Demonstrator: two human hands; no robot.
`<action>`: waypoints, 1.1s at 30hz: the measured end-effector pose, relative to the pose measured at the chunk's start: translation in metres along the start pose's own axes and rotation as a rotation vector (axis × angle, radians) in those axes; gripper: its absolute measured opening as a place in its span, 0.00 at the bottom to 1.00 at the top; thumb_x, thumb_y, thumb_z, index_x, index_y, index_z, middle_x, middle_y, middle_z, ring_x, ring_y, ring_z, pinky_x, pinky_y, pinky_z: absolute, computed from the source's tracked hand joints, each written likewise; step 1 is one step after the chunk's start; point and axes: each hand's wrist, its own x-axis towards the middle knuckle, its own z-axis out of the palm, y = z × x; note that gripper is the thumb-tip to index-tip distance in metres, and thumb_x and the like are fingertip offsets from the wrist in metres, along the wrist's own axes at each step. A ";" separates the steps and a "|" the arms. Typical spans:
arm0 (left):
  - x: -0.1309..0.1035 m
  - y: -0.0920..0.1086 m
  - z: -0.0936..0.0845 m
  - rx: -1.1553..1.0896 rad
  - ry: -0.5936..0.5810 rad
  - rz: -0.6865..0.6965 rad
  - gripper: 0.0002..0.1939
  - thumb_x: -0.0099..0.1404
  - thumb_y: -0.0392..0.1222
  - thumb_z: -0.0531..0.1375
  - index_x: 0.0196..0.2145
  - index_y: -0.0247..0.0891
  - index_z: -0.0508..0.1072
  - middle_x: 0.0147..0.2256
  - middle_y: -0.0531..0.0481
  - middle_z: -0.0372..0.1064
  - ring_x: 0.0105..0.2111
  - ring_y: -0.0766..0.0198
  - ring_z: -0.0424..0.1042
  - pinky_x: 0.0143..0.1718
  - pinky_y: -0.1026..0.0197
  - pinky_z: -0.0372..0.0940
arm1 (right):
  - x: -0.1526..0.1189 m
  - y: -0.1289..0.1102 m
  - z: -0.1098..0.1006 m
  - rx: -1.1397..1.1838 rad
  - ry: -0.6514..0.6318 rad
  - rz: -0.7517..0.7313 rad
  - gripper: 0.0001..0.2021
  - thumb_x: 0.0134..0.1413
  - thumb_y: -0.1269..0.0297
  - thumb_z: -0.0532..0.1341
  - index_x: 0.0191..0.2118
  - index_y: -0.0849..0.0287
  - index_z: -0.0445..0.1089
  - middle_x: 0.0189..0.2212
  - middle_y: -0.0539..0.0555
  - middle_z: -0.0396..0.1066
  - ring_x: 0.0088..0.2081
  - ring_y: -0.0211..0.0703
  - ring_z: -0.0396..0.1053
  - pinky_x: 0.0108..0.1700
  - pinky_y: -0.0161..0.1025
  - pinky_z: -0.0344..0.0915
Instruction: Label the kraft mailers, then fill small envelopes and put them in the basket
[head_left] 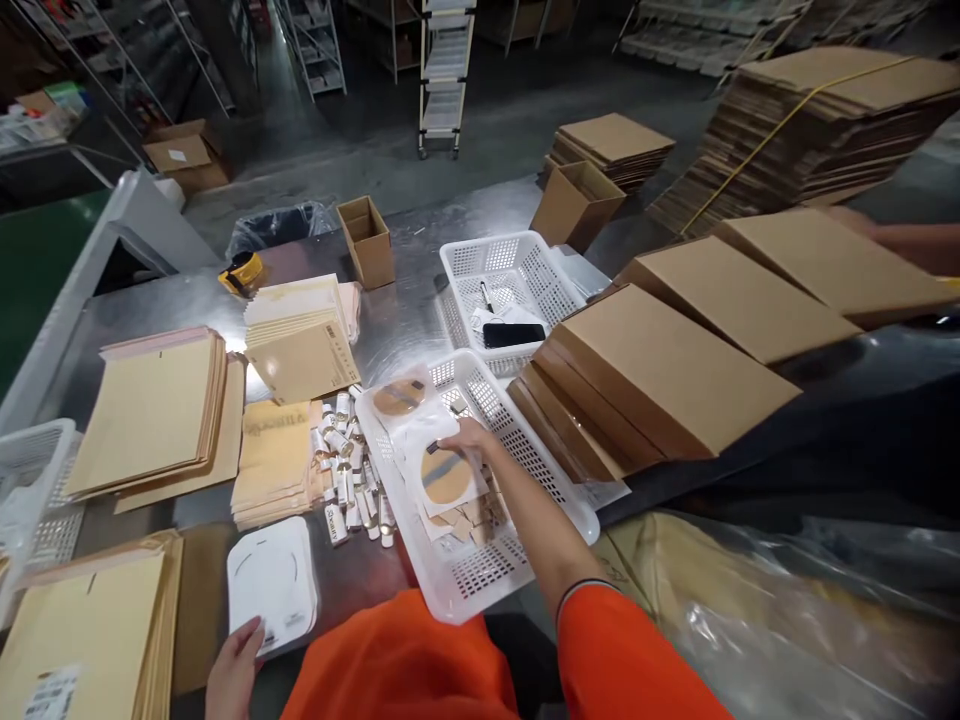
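Observation:
My right hand (pixel 472 437) reaches into a white perforated basket (pixel 480 590). Its fingers close on the upper edge of a flat white packet (pixel 442 508) showing a round tan disc with a grey band. A similar packet with a round disc (pixel 399 396) lies at the basket's far left end. Small torn brown pieces (pixel 480 522) lie beneath the held packet. At the lower left, my left hand (pixel 235 668) pinches the lower left corner of a white rounded card (pixel 271 580) on a small stack. How many cards it grips is hidden.
Several small white bottles (pixel 349 470) lie between the basket and padded envelopes (pixel 274 460). Another basket (pixel 510 262) holds a phone (pixel 514 334) and a marker. Cardboard boxes (pixel 675 370) line the right side. Another person's arm (pixel 915 245) rests there. A yellow tape dispenser (pixel 241 272) sits far left.

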 end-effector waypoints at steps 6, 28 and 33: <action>-0.001 0.001 -0.002 0.003 -0.035 0.006 0.20 0.39 0.51 0.65 0.31 0.38 0.77 0.42 0.43 0.76 0.46 0.47 0.73 0.38 0.53 0.70 | -0.031 0.004 -0.002 0.227 -0.246 -0.109 0.21 0.23 0.69 0.75 0.33 0.61 0.77 0.34 0.52 0.79 0.41 0.49 0.75 0.43 0.37 0.70; -0.013 0.041 0.033 0.090 -0.303 0.169 0.28 0.37 0.60 0.66 0.32 0.36 0.76 0.32 0.44 0.77 0.36 0.52 0.77 0.36 0.55 0.71 | -0.076 0.026 0.005 0.503 -0.018 -0.012 0.16 0.27 0.72 0.70 0.31 0.62 0.74 0.31 0.54 0.79 0.34 0.47 0.76 0.37 0.38 0.72; -0.018 0.041 0.038 0.164 -0.342 0.241 0.28 0.38 0.62 0.65 0.32 0.37 0.76 0.32 0.43 0.78 0.34 0.52 0.77 0.38 0.53 0.71 | -0.072 0.010 0.036 0.400 -0.109 -0.053 0.20 0.19 0.75 0.72 0.29 0.58 0.76 0.30 0.48 0.79 0.37 0.47 0.75 0.37 0.36 0.71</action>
